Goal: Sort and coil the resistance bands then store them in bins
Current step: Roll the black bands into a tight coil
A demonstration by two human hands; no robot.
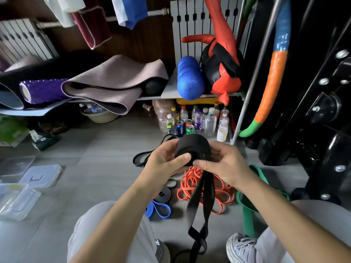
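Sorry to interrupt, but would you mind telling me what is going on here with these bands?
A person holds a partly coiled black band in both hands: the left hand and right hand grip the roll while its loose tail hangs down between the knees. An orange band, a green band and a blue band lie loose on the floor below. The clear bins sit on the floor to the left.

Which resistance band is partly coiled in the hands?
The wide black band, rolled between the left hand and right hand; the orange band, blue band and green band lie loose on the floor.
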